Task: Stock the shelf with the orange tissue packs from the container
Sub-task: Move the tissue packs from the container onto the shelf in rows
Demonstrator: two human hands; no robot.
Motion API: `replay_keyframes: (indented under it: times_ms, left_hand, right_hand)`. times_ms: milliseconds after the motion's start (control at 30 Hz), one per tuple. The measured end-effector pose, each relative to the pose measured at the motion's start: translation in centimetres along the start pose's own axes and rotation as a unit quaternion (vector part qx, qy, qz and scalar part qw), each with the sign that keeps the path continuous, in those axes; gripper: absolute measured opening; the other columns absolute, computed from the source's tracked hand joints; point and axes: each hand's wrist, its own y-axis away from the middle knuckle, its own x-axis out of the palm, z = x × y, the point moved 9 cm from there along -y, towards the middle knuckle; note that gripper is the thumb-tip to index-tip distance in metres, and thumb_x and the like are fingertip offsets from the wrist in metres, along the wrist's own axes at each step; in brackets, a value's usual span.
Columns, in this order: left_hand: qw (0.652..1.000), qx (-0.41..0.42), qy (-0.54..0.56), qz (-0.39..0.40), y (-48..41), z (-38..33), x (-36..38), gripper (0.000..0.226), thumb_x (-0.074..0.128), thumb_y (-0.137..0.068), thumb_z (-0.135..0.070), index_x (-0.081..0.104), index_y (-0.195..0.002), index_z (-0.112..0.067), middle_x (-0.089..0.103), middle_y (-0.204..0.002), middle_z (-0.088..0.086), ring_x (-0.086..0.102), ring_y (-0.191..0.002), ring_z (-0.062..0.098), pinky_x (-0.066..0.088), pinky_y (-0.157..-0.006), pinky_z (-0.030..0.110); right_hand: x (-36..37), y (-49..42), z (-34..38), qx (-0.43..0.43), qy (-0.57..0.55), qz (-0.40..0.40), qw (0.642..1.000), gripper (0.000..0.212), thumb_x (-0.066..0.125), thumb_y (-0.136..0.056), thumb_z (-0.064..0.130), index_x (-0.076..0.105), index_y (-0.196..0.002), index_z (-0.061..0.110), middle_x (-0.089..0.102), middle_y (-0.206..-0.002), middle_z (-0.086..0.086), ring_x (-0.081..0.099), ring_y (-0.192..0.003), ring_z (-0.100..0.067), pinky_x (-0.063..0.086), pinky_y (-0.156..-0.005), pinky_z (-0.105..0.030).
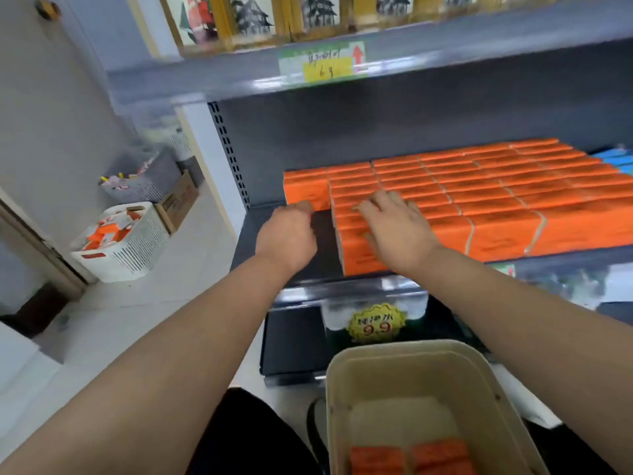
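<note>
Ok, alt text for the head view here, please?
A person's left hand touches the front of the leftmost orange tissue pack on a grey shelf while the right hand lies flat on the rows beside it. Below, a beige container holds two more packs.

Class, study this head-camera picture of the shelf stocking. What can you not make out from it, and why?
- Head view: the container is cut by the bottom edge, so its remaining orange packs cannot be counted.
- Head view: the left hand hides its own fingers, so any grip is unclear.
- Head view: the upper price tag has blurred writing.
</note>
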Motion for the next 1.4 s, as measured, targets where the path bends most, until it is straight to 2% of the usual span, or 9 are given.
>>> replay_keyframes:
  times_ms: [167,367,433,533,633,767,967,1200,1400]
  left_hand:
    - [0.998,0.028,0.034,0.041,6.2,-3.9,5.0,0.039,0.050,-0.089,-0.009,0.052,-0.127,-0.012,0.059,-0.122,0.009,0.050,-0.114,0.029,0.050,-0.083,0.042]
    - [0.985,0.029,0.034,0.166,12.1,-7.1,15.7,0.037,0.051,-0.087,-0.005,0.054,-0.122,-0.013,0.060,-0.119,0.008,0.056,-0.107,0.027,0.053,-0.082,0.044]
    - [0.975,0.036,0.028,0.219,14.0,-7.9,19.7,0.036,0.050,-0.085,-0.004,0.055,-0.119,-0.013,0.061,-0.115,0.008,0.058,-0.103,0.026,0.054,-0.082,0.044]
    - [0.952,0.045,0.011,0.304,16.5,-8.4,25.4,0.038,0.051,-0.086,-0.007,0.053,-0.123,-0.014,0.064,-0.112,0.009,0.062,-0.101,0.027,0.054,-0.084,0.042]
    - [0.919,0.028,0.007,0.394,19.4,-8.0,30.4,0.037,0.047,-0.092,-0.011,0.045,-0.128,-0.014,0.060,-0.118,0.012,0.058,-0.110,0.030,0.051,-0.087,0.041]
    - [0.889,0.038,-0.027,0.456,21.8,-7.0,34.9,0.040,0.044,-0.093,-0.009,0.043,-0.132,-0.012,0.052,-0.129,0.012,0.049,-0.121,0.029,0.045,-0.092,0.039]
    - [0.876,0.025,-0.040,0.480,21.7,-5.4,38.3,0.039,0.048,-0.092,-0.011,0.044,-0.130,-0.010,0.052,-0.128,0.013,0.047,-0.122,0.029,0.045,-0.093,0.039]
    - [0.863,0.030,-0.048,0.503,23.1,-4.7,40.5,0.041,0.042,-0.088,-0.003,0.046,-0.128,-0.010,0.054,-0.126,0.013,0.049,-0.119,0.030,0.046,-0.094,0.040]
    - [0.867,0.011,-0.040,0.496,23.0,-4.1,40.3,0.043,0.043,-0.089,-0.004,0.045,-0.131,-0.012,0.053,-0.127,0.010,0.048,-0.119,0.028,0.045,-0.092,0.039]
  right_hand:
    - [2.9,9.8,-1.8,0.015,0.007,0.052,0.999,0.047,0.056,-0.087,0.010,0.047,-0.132,0.018,0.047,-0.130,-0.008,0.041,-0.121,-0.030,0.036,-0.094,-0.044]
    - [11.6,19.7,-4.8,0.051,0.013,0.201,0.978,0.058,0.057,-0.084,0.006,0.039,-0.137,0.021,0.042,-0.134,-0.005,0.037,-0.124,-0.026,0.034,-0.099,-0.039]
    - [15.1,22.4,-5.6,0.069,0.008,0.259,0.963,0.059,0.056,-0.082,0.007,0.039,-0.136,0.023,0.040,-0.134,-0.004,0.037,-0.125,-0.026,0.035,-0.102,-0.039]
    - [20.0,26.1,-6.7,0.102,-0.007,0.333,0.937,0.046,0.052,-0.088,0.013,0.041,-0.132,0.022,0.041,-0.129,-0.005,0.038,-0.122,-0.026,0.037,-0.097,-0.040]
    - [24.4,29.5,-7.3,0.118,-0.023,0.390,0.913,0.039,0.045,-0.093,0.017,0.042,-0.131,0.023,0.043,-0.129,-0.005,0.040,-0.123,-0.026,0.037,-0.096,-0.040]
    - [28.7,32.0,-7.7,0.138,-0.044,0.446,0.883,0.037,0.041,-0.095,0.021,0.041,-0.132,0.024,0.043,-0.132,-0.005,0.042,-0.124,-0.026,0.035,-0.097,-0.040]
    - [33.0,32.0,-6.8,0.111,-0.034,0.459,0.881,0.036,0.036,-0.095,0.011,0.045,-0.129,0.021,0.044,-0.129,-0.005,0.038,-0.125,-0.024,0.037,-0.097,-0.038]
    - [36.4,33.7,-5.8,0.084,-0.033,0.512,0.854,0.034,0.037,-0.096,0.015,0.043,-0.129,0.020,0.043,-0.131,-0.004,0.038,-0.125,-0.024,0.034,-0.100,-0.040]
    - [37.5,34.7,-7.2,0.108,-0.042,0.543,0.831,0.033,0.039,-0.096,0.020,0.048,-0.127,0.026,0.050,-0.128,-0.002,0.044,-0.122,-0.022,0.035,-0.099,-0.037]
